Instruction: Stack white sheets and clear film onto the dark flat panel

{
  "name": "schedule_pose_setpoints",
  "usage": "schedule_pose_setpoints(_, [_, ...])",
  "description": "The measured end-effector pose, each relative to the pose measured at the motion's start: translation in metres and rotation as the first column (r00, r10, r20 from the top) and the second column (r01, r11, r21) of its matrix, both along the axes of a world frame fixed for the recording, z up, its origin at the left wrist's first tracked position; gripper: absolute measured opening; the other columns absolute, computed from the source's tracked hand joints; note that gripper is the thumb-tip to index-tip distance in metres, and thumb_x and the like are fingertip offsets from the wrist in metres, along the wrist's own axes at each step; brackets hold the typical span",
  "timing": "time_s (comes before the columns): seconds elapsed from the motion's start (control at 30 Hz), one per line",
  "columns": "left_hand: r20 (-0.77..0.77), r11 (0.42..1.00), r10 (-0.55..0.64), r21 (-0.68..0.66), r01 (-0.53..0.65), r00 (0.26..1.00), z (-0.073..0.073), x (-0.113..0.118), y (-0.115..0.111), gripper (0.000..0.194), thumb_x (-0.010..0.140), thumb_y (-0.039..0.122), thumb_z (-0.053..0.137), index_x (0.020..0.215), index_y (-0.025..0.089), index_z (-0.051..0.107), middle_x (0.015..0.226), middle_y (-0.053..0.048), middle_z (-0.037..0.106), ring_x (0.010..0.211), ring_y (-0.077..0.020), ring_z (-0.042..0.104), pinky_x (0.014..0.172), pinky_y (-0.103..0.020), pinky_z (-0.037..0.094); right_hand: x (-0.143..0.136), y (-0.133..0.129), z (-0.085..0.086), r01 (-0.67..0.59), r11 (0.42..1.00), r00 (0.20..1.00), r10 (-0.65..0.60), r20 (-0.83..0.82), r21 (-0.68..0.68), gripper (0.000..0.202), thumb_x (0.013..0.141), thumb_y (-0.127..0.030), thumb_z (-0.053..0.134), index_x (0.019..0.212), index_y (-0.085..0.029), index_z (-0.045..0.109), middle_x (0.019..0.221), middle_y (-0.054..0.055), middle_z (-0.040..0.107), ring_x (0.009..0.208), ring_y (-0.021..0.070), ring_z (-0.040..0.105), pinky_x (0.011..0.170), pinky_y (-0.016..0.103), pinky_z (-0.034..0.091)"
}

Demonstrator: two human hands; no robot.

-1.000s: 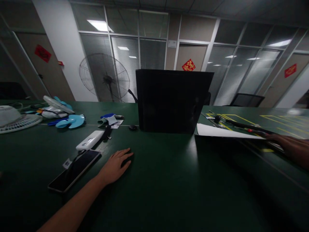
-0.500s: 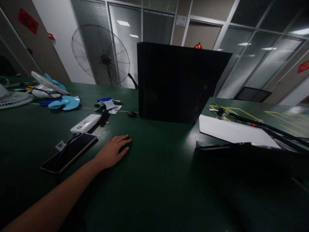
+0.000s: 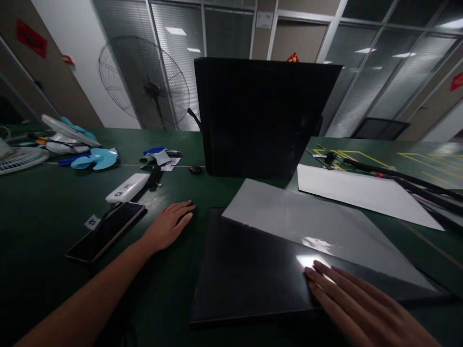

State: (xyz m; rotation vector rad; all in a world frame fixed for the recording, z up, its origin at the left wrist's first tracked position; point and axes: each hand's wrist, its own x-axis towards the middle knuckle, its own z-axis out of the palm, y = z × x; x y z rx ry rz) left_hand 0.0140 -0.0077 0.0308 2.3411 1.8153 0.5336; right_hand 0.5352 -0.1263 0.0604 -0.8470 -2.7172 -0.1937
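My left hand (image 3: 168,226) lies palm down on the green table with its fingers stretched out, holding nothing. Left of it are a dark-screened phone (image 3: 105,232) and a white power bank-like device (image 3: 127,188). In front of me a flat black folder (image 3: 249,274) rests on the table. A greyish-white sheet (image 3: 289,212) lies at an angle across its far part; whether it is inside a clear cover I cannot tell. My right hand (image 3: 361,301) lies with extended fingers on the folder's glossy surface, fingertips near the sheet's lower edge.
A large black upright panel (image 3: 264,118) stands behind the folder. To the right are a white board (image 3: 361,193) and black cables or rods (image 3: 379,168). At the left sit a light-blue fan blade (image 3: 96,159), fan parts and small cloths (image 3: 159,155).
The black folder, seen tilted at the right before, now lies flat before me with the greyish sheet showing. My right hand has come into view on it. The left hand stays in place.
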Motion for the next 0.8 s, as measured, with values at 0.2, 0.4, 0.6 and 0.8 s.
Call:
schedule_pose_setpoints(0.2, [0.036, 1.000, 0.015, -0.018, -0.014, 0.999, 0.004, 0.001, -0.005, 0.065, 0.104, 0.063, 0.032, 0.151, 0.022, 0.050, 0.163, -0.008, 0.042, 0.148, -0.0307, 0.041, 0.122, -0.054, 0.031, -0.078, 0.047, 0.005, 0.043, 0.968, 0.997, -0.024, 0.076, -0.247, 0.057, 0.101, -0.054, 0.050, 0.156, -0.039, 0.042, 0.154, 0.001, 0.047, 0.135, 0.0301, 0.054, 0.108, 0.052, 0.052])
schedule_pose_setpoints(0.4, [-0.099, 0.998, -0.007, -0.067, 0.001, 0.995, 0.003, 0.002, -0.009, 0.077, 0.096, 0.069, 0.048, 0.159, 0.026, 0.039, 0.168, -0.012, 0.027, 0.153, -0.0336, 0.031, 0.125, -0.059, 0.019, -0.059, 0.120, -0.015, 0.387, 0.886, 0.922, -0.368, 0.121, -0.256, 0.082, 0.095, -0.075, 0.043, 0.163, -0.034, 0.024, 0.169, 0.004, 0.016, 0.154, 0.0351, 0.016, 0.125, 0.063, 0.017])
schedule_pose_setpoints(0.6, [-0.103, 0.992, 0.050, -0.111, -0.062, 0.993, 0.002, 0.004, -0.008, 0.071, 0.101, 0.065, 0.039, 0.160, 0.027, 0.035, 0.169, -0.011, 0.024, 0.156, -0.0327, 0.023, 0.124, -0.064, 0.011, -0.026, 0.137, -0.022, 0.433, 0.846, 0.899, -0.381, 0.215, -0.312, 0.073, 0.098, -0.072, 0.037, 0.162, -0.041, 0.021, 0.169, -0.003, 0.013, 0.155, 0.0291, 0.013, 0.126, 0.059, 0.015])
schedule_pose_setpoints(0.8, [-0.074, 0.992, 0.118, -0.038, -0.121, 0.990, -0.007, 0.005, -0.003, 0.058, 0.107, 0.052, 0.030, 0.158, 0.026, 0.039, 0.164, -0.007, 0.039, 0.154, -0.0283, 0.029, 0.124, -0.059, 0.017, -0.020, 0.118, -0.013, 0.308, 0.875, 0.945, -0.235, 0.226, -0.375, 0.067, 0.100, -0.065, 0.042, 0.161, -0.045, 0.022, 0.169, -0.006, 0.012, 0.156, 0.0288, 0.012, 0.126, 0.061, 0.014])
